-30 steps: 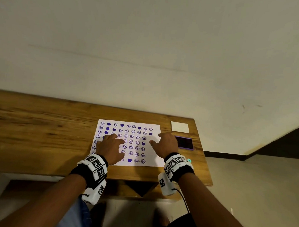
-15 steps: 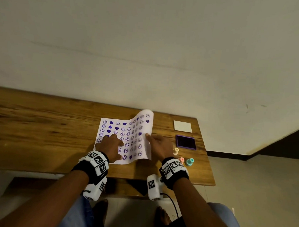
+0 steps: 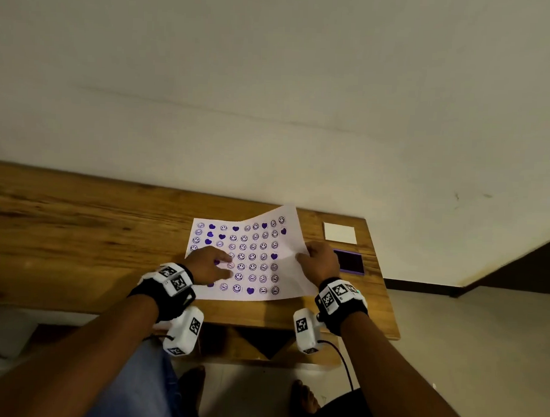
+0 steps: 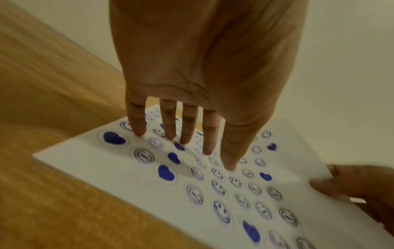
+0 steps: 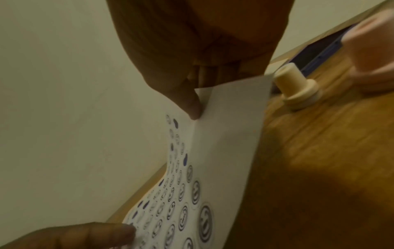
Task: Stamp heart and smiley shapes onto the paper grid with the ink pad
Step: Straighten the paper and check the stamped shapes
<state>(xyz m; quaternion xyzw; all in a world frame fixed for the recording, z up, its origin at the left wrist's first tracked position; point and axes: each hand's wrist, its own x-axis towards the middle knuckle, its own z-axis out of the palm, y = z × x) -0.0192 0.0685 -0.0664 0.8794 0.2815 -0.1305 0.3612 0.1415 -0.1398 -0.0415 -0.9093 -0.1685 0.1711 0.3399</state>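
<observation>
The white paper grid (image 3: 286, 245), stamped with purple hearts and smileys, lies on the wooden table (image 3: 77, 231). Its right side is raised off the wood. My left hand (image 3: 227, 264) rests on the sheet's left half, straight fingers (image 4: 185, 134) pressing it down. My right hand (image 3: 301, 256) pinches the paper's right edge, thumb (image 5: 195, 107) on top of the paper (image 5: 230, 134). The purple ink pad (image 3: 350, 262) sits open just right of that hand. A cream stamp (image 5: 296, 87) and a blurred pink stamp (image 5: 373, 50) stand on the wood beside the sheet.
A white square lid or card (image 3: 339, 232) lies behind the ink pad near the table's far right corner. The table's right edge (image 3: 386, 292) is close to the pad. A plain wall rises behind. My knees and feet show below the front edge.
A second ago the sheet lay flat under both hands. My right hand then lifted its right edge and curled it leftward; now that edge has swung back right and sits lower.
</observation>
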